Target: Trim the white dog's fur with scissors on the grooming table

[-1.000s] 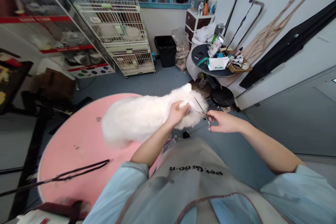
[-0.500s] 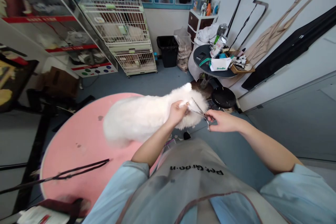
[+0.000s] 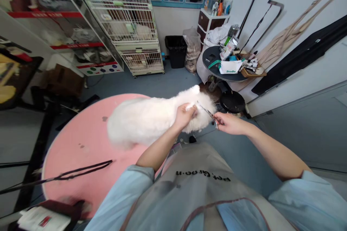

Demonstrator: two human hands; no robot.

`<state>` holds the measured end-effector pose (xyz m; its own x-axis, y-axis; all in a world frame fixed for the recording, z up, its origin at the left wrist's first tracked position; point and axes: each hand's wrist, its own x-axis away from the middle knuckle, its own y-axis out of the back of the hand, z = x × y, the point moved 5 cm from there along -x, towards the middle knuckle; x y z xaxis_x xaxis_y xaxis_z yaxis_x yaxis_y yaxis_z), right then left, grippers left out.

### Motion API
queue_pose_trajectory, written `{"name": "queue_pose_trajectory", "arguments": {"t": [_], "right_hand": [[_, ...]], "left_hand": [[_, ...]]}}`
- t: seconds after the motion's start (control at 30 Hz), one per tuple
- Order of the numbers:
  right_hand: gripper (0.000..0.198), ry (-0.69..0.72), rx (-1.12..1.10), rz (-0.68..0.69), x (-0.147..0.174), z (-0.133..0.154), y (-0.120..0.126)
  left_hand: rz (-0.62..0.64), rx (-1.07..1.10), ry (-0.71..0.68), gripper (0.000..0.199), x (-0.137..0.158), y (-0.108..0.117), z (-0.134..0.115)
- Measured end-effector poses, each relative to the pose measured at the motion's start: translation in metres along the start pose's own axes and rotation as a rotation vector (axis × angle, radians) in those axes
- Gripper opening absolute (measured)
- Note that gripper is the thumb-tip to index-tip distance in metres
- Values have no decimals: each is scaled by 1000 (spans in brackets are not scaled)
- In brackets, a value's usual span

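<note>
A: Where's the dog (image 3: 143, 121)?
B: On the pink table (image 3: 73, 151), its white back toward us and its head at the right, out by the table's edge. From above I can't tell whether it stands or lies.
A: And the left hand (image 3: 184, 116)?
B: Closed, fingers pinched on the side of the dog's head. Whether they grip an ear or just fur, I can't tell.
A: What about the right hand (image 3: 230, 122)?
B: Curled around the handles of the scissors (image 3: 206, 111). The blades lie nearly together and point left across the head, the tips close to the left hand's fingers.
A: Anything else on the table?
B: A black strap (image 3: 84, 169), its loop lying near the dog's rear end. The person's grey apron (image 3: 200, 195) comes up against the near side.
A: And further off?
B: Stacked cages (image 3: 124, 25) by the far wall, a black bin (image 3: 176, 54) to their right, then a small dark table (image 3: 210, 56) with a white pouch (image 3: 230, 67) on it. A black stool (image 3: 232, 101) stands just in front of that.
</note>
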<state>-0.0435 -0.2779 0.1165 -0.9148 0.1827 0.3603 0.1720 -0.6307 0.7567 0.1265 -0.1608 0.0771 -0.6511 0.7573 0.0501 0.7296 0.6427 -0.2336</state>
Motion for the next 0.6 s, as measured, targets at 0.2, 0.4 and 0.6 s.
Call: {"name": "queue_pose_trajectory", "arguments": {"t": [0.2,0.4,0.6], "right_hand": [[25,22,74,-19,3,0,2],[24,-8,73,7,3,-3,4],[18,32,65,51,-2,-1,4]], "left_hand": [[-16,9,-5,35,0,-1,-3],[34,-38,-20,39,-1,0,-4],[25,21,34,42,-3,3,1]]}}
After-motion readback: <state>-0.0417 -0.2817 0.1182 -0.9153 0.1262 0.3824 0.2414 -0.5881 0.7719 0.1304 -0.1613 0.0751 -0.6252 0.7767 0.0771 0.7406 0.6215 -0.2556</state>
